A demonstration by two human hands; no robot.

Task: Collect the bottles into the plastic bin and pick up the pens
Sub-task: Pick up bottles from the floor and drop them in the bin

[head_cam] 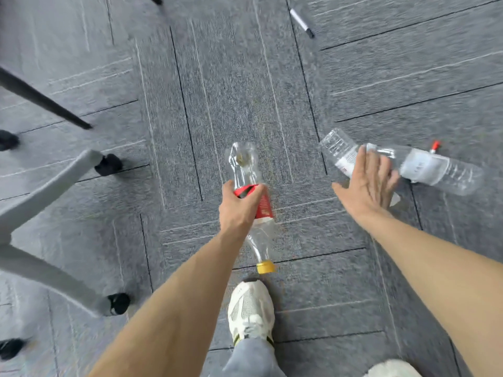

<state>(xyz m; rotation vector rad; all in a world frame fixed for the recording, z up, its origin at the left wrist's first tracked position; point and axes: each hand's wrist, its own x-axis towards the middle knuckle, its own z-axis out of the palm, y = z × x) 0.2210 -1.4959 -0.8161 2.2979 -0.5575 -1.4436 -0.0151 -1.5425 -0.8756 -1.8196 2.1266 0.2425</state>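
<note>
My left hand [239, 210] is shut around the red label of a clear bottle with a yellow cap [246, 164], held above the grey carpet with the cap pointing back at me. My right hand [367, 186] is open with fingers spread, lying over a clear white-labelled bottle [337, 148] on the floor. A second clear bottle [441, 170] lies just right of that hand. A white marker pen with a black cap [300, 21] lies on the carpet at the top. A small red-tipped object [435, 146] shows behind the second bottle. No plastic bin is in view.
A grey office chair base [46, 191] with black casters [109, 164] spreads across the left side. A black slanted leg [40, 100] stands farther back on the left. My white shoe [250, 308] is planted below the held bottle.
</note>
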